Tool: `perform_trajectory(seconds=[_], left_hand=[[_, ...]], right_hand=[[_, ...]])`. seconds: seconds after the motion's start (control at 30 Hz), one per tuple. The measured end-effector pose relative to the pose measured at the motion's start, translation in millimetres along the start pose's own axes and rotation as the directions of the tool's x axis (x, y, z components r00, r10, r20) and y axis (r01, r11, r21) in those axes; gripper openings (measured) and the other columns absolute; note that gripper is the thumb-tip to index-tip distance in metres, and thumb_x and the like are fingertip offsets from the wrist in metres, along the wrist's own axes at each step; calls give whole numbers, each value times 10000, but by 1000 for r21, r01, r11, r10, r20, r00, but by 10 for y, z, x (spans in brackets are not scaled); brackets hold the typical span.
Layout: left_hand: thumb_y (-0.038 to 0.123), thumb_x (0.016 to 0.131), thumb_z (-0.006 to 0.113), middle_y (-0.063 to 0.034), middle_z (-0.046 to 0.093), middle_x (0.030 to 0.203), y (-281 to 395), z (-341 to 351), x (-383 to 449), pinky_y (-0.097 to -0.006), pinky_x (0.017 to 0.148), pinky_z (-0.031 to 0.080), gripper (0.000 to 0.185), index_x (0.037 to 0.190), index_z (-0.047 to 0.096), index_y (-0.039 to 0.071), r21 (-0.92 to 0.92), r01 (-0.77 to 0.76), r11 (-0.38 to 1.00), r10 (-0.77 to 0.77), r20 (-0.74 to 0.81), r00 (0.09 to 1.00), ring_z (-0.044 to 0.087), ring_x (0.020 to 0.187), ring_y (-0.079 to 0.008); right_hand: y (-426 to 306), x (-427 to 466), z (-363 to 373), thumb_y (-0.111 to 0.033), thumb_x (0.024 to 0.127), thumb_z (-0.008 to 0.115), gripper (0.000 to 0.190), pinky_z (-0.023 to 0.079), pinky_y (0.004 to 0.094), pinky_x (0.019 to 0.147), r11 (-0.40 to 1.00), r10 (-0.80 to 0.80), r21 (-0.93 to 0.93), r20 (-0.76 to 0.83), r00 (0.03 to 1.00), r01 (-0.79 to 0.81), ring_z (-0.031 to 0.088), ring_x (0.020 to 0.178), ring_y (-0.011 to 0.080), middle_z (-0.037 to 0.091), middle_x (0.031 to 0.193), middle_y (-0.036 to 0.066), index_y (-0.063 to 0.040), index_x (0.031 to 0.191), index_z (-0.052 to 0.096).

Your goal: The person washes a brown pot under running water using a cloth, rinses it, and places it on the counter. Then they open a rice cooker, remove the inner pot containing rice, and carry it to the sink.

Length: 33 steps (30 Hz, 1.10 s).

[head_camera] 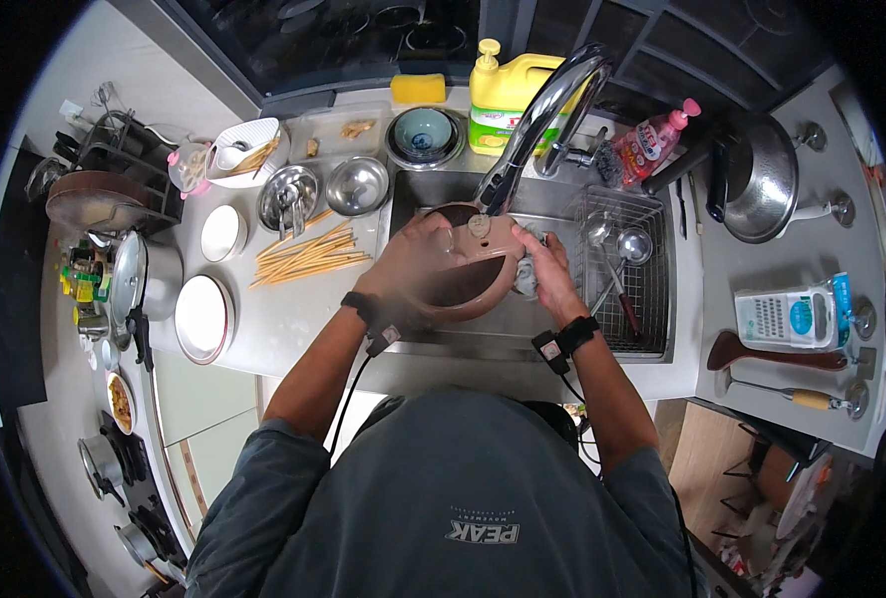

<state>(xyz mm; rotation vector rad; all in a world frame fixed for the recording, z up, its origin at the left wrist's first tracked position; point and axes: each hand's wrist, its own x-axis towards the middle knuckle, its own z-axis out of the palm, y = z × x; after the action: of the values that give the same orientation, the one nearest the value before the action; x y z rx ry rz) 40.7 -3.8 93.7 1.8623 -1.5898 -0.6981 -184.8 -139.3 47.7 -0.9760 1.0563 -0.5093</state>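
Over the steel sink (450, 344), both my hands hold a pinkish-brown plastic vessel or lid (480, 303) with a dark inside and a crossing band that has a small hole. My left hand (405, 258) grips its left side; a smudge blurs this part of the view. My right hand (551, 273) grips the right end of the band, with greyish cloth or scrubber material (525, 276) beside the fingers. The chrome faucet (517, 142) arches above, its spout close to the vessel's top edge. What exactly the vessel is, I cannot tell.
A wire basket (656, 299) with ladles (633, 247) stands in the sink's right side. Chopsticks (312, 254), steel bowls (357, 187) and white bowls (202, 318) lie left. Behind are a yellow detergent jug (487, 119), a sponge (418, 88) and a pink bottle (648, 146). A wok (768, 179) is right.
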Motion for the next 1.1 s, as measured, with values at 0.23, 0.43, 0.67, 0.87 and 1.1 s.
perform_trajectory(seconds=[0.23, 0.43, 0.67, 0.87, 1.1], left_hand=[[429, 884, 809, -121, 653, 1032, 145, -38, -4, -402, 861, 535, 484, 1132, 630, 54, 62, 47, 997, -48, 9, 999, 662, 963, -304], [436, 915, 744, -180, 663, 1057, 186, 1, 20, -451, 852, 545, 479, 1144, 636, 30, 97, 100, 990, -86, -142, 986, 674, 976, -391], [387, 907, 756, -195, 665, 1115, 304, -51, -8, -464, 878, 547, 467, 1163, 628, 18, 38, 129, 991, -117, -242, 963, 676, 1038, -412], [351, 898, 768, -207, 656, 1113, 273, 69, -22, -482, 868, 547, 432, 1144, 608, 33, 155, 31, 987, -20, -72, 997, 662, 1034, -429], [328, 896, 769, -213, 640, 1108, 87, 436, -101, -510, 855, 537, 381, 1085, 597, 45, 105, -135, 985, 160, -294, 942, 644, 1036, -452]], right_hand=[[-84, -1, 85, -549, 814, 851, 1090, 312, 447, 1184, 996, 75, -39, -161, 984, -82, 392, 1444, 317, 444, 1525, 241, 116, 1500, 326], [17, 142, -36, -471, 910, 794, 814, 376, 380, 1126, 998, -58, 34, -22, 998, 59, 502, 1335, 273, 552, 1432, 218, 98, 1407, 491], [244, 203, -294, -371, 977, 746, 363, 427, 328, 875, 986, -148, 69, -100, 984, 155, 508, 961, 134, 600, 1002, 9, -37, 1031, 614], [301, 114, -439, -319, 983, 749, 222, 399, 301, 948, 993, -74, 71, -209, 975, 91, 522, 1020, 114, 611, 1047, -30, -139, 975, 620], [300, -68, -502, -300, 989, 739, 272, 413, 309, 805, 972, -234, -32, -265, 935, 234, 461, 855, 124, 563, 902, -14, -59, 969, 615]])
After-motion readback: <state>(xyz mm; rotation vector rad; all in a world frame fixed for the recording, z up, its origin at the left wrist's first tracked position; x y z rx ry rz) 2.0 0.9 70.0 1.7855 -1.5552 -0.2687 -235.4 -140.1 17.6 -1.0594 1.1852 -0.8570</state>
